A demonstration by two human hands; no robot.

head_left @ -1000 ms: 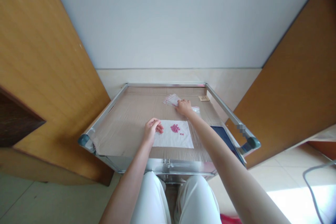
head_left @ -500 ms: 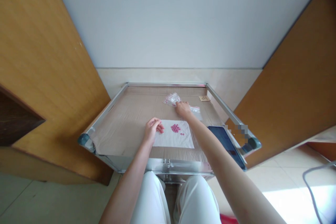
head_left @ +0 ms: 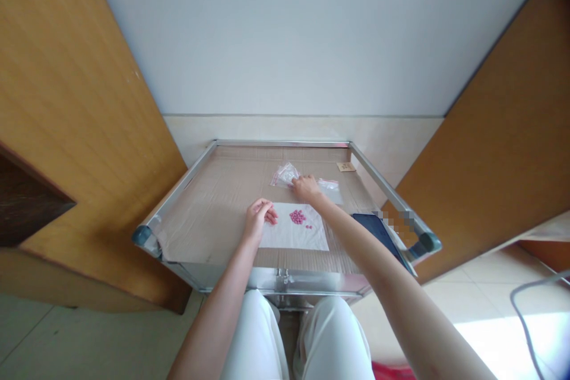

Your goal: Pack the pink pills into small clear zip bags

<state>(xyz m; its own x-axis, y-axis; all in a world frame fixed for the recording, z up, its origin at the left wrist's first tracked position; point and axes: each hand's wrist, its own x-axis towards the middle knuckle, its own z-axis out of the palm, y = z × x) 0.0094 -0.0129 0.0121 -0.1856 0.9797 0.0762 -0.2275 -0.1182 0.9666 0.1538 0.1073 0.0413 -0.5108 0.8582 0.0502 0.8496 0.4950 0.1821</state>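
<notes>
well, your left hand (head_left: 258, 219) rests half curled and empty at the left edge of the white paper sheet (head_left: 285, 238), and the pink tablets (head_left: 297, 217) lie in a tight heap on that sheet, towards its upper middle, with a few sitting apart just to the heap's right. beyond the sheet's top edge, your right hand (head_left: 306, 188) is curled down between a crumpled clear plastic bag (head_left: 282, 175) and a flatter clear bag (head_left: 330, 190), touching the crumpled one, though you can't tell from this view whether it's gripping it. the sheet lies on a cardboard-covered surface (head_left: 209, 214). further beyond the sheet is a small brown card tag (head_left: 346, 167), and to its right is a dark blue flat slab (head_left: 378, 234)

watch your left fingers: a nudge to the sheet could send the round tablets rolling, and they could scatter off the paper. your right forearm reaching past the sheet could catch it too, and a sharp tug on the crumpled bag could spill anything inside, though you can't see its contents

you've got two hands, one sheet, two bags, one tag, one slab, and roughly twenty tablets, too tightly heaped for an exact count
</notes>
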